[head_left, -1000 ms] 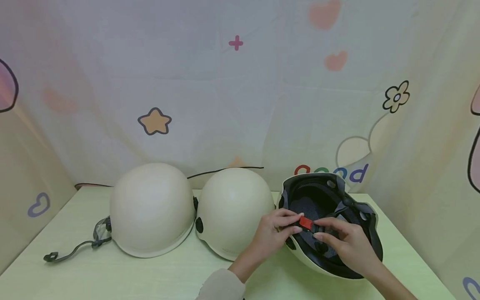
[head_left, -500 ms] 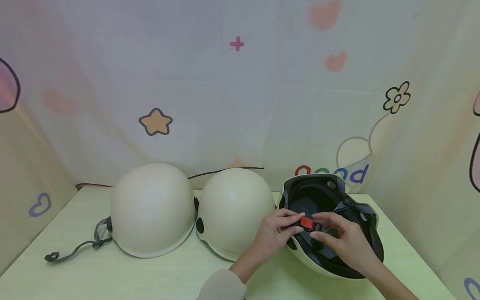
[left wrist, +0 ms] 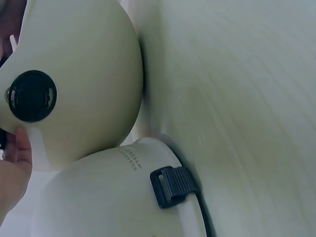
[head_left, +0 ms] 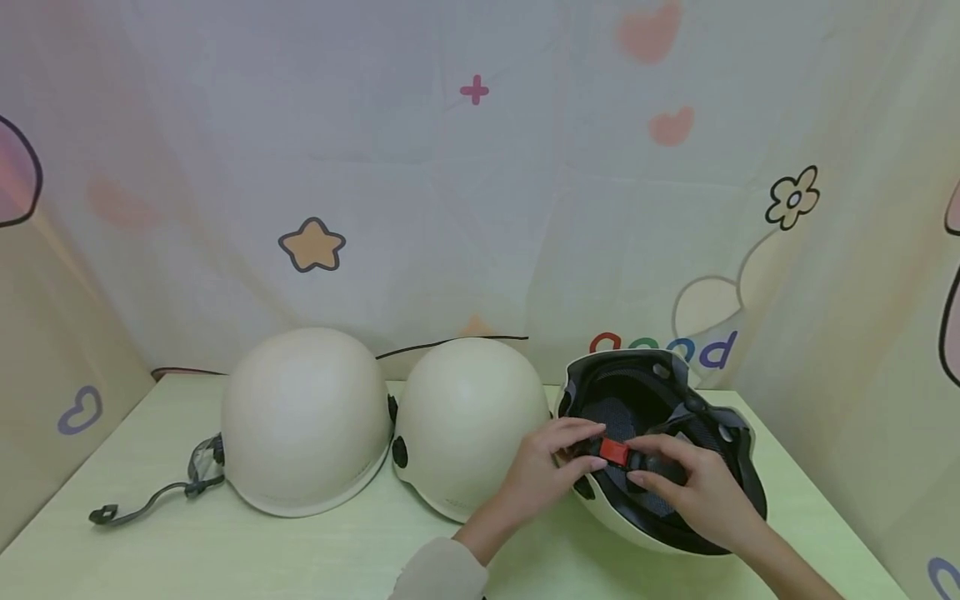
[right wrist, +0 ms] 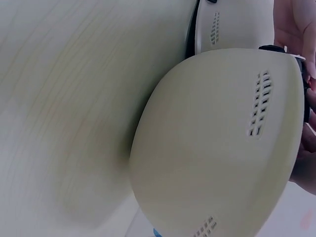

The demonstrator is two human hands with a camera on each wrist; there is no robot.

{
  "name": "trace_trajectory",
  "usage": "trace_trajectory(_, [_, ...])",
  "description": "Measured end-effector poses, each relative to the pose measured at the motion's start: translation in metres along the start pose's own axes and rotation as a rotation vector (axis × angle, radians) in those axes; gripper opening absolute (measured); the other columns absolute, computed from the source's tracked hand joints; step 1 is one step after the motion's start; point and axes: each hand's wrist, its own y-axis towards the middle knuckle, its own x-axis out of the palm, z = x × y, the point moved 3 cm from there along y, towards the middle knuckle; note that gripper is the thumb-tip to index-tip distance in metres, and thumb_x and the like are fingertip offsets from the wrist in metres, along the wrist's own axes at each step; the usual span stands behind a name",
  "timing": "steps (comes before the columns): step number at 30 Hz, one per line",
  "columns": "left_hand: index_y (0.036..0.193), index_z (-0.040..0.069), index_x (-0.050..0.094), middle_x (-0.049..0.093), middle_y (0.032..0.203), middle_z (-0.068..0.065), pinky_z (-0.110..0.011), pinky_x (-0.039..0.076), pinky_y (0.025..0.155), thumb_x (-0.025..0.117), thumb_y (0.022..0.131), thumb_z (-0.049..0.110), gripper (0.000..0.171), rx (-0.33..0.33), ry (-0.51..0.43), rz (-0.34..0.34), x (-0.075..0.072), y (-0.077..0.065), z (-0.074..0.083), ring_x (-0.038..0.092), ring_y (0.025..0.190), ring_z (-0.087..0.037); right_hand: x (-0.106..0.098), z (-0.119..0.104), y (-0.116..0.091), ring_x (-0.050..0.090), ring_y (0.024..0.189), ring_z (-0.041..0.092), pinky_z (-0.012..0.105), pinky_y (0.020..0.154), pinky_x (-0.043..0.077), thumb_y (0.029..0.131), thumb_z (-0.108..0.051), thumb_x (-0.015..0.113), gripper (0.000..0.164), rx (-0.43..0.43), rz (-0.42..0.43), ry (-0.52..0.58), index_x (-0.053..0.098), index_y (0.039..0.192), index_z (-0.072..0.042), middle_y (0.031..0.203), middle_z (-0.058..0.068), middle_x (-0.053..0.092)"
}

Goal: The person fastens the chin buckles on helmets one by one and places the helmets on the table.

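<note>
An upturned white helmet (head_left: pixel 637 537) with a black padded inside lies at the right of the table. Over its opening, a chin strap buckle (head_left: pixel 614 452) with a red part and black ends runs between the two hands. Thumb and fingers of my left hand (head_left: pixel 543 462) pinch the buckle's left end. From the other side, my right hand (head_left: pixel 697 483) pinches the black end just right of the red part. The left wrist view shows the helmet's outer side (left wrist: pixel 94 79) with part of the left hand below it; the shell hides most of the right hand in the right wrist view.
Two more white helmets stand dome up to the left, one in the middle (head_left: pixel 468 417) and a larger-looking one (head_left: pixel 303 425) beyond it. From the latter a dark strap (head_left: pixel 150 504) trails onto the pale green table (head_left: pixel 247 558). A patterned curtain (head_left: pixel 420 167) hangs behind.
My right fingertips came close against the red part, then shifted slightly right again along the black end. My left hand and the helmets stay about where they were.
</note>
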Motion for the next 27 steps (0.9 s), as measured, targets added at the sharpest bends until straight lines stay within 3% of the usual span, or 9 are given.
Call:
trace_trajectory(7, [0.114, 0.0, 0.062, 0.056, 0.12, -0.007, -0.025, 0.051, 0.073, 0.07, 0.08, 0.006, 0.036, -0.047, -0.043, 0.025, -0.011, -0.003, 0.0, 0.061, 0.083, -0.02, -0.004, 0.005, 0.001, 0.047, 0.065, 0.008, 0.022, 0.047, 0.041, 0.074, -0.004, 0.073, 0.031, 0.082, -0.038, -0.017, 0.065, 0.104, -0.008, 0.082, -0.003, 0.059])
trace_trajectory(13, [0.117, -0.002, 0.06, 0.057, 0.11, -0.013, -0.032, 0.05, 0.081, 0.071, 0.078, 0.003, 0.041, -0.111, -0.082, 0.056, -0.017, -0.011, -0.003, 0.055, 0.09, -0.031, -0.007, 0.006, -0.001, 0.055, 0.085, 0.013, 0.022, 0.069, 0.049, 0.074, -0.009, 0.075, 0.032, 0.034, -0.012, -0.071, 0.064, 0.105, -0.012, 0.103, 0.001, 0.061])
trace_trajectory(16, [0.118, -0.003, 0.058, 0.057, 0.105, -0.016, -0.033, 0.05, 0.082, 0.072, 0.076, 0.002, 0.045, -0.134, -0.089, 0.059, -0.017, -0.017, -0.005, 0.054, 0.095, -0.034, -0.007, 0.004, -0.004, 0.055, 0.087, 0.012, 0.022, 0.072, 0.049, 0.075, -0.011, 0.074, 0.032, 0.015, -0.013, -0.057, 0.064, 0.105, -0.012, 0.103, 0.0, 0.061])
trace_trajectory(22, [0.124, 0.001, 0.054, 0.055, 0.114, -0.014, -0.025, 0.047, 0.084, 0.074, 0.074, 0.008, 0.054, -0.247, -0.04, 0.014, -0.014, -0.03, -0.01, 0.053, 0.102, -0.028, 0.0, -0.003, -0.012, 0.053, 0.077, 0.007, 0.024, 0.064, 0.049, 0.072, -0.008, 0.076, 0.04, -0.144, -0.074, 0.045, 0.061, 0.11, -0.01, 0.1, -0.003, 0.06])
trace_trajectory(27, [0.128, 0.003, 0.05, 0.053, 0.12, -0.015, -0.027, 0.046, 0.086, 0.074, 0.074, 0.01, 0.06, -0.286, -0.051, -0.041, -0.014, -0.038, -0.013, 0.054, 0.105, -0.028, 0.007, -0.006, -0.017, 0.053, 0.087, 0.011, 0.023, 0.068, 0.049, 0.072, -0.012, 0.077, 0.05, -0.242, -0.155, 0.058, 0.057, 0.118, -0.013, 0.108, -0.002, 0.057])
